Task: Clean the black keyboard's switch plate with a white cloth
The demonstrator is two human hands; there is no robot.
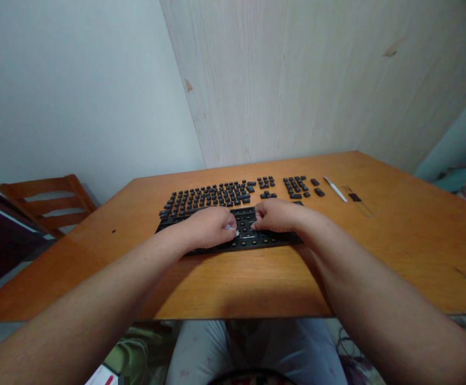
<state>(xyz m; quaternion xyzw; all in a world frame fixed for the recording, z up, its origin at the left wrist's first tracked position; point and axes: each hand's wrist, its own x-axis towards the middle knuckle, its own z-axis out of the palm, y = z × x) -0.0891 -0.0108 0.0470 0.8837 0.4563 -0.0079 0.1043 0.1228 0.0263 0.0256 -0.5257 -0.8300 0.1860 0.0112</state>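
Observation:
A black keyboard base (247,246) with its keycaps off lies near the table's front edge, its bare switch posts showing between my hands. Above its middle, my left hand (214,227) is closed, with a small whitish bit of something (230,229) peeking out at the fingertips. To the right of it, my right hand (275,215) is closed in a pinch low over the same base; what its fingers hold is hidden. Between the hands a thin wire-like outline (248,236) shows on the base. Loose black keycaps (217,195) lie in keyboard order just behind it.
More keycaps (296,185) sit in groups toward the right. Beyond them are a white pen-like tool (336,190) and a keycap puller with wire loops (354,197). A wooden chair (51,198) stands left of the table (409,235); a wall rises behind.

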